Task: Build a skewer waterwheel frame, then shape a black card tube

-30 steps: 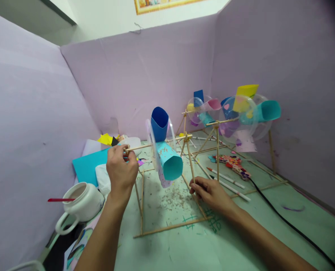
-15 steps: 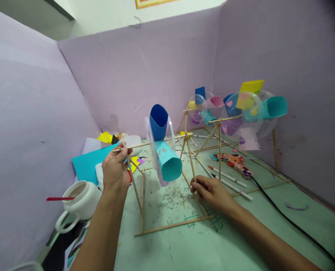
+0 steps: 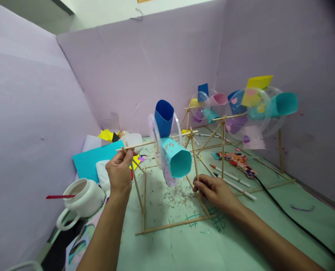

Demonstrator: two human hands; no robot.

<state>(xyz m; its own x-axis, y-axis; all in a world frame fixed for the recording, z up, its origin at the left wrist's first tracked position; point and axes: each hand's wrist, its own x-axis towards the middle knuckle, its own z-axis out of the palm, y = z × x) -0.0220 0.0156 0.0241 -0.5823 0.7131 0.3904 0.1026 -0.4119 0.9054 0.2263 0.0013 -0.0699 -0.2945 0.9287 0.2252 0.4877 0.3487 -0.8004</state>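
Left grip [image 3: 119, 171] pinches stick frame [image 3: 173, 226] beneath axle [image 3: 141, 145]; right grip [image 3: 211, 189] pinches frame's leg [image 3: 194, 158]

Place: indoor craft corner; whether in a home or a classroom, the view does not settle.
Panels [image 3: 144, 75]: pale purple, closing in the work area at the back and both sides, below a white wall [image 3: 108, 17].
Surface [image 3: 226, 248]: pale green, marked with green scribbles [image 3: 192, 221] and littered with fine debris [image 3: 174, 196].
Wheels [image 3: 165, 120]: clear plastic and coloured paper, on stick frames [image 3: 171, 226].
Tools: a patterned device resembling a glue gun [image 3: 237, 160], corded, near slim pencils [image 3: 236, 186].
Supplies: a blue sheet [image 3: 96, 160], yellow scraps [image 3: 105, 134] and a white pot [image 3: 85, 201].
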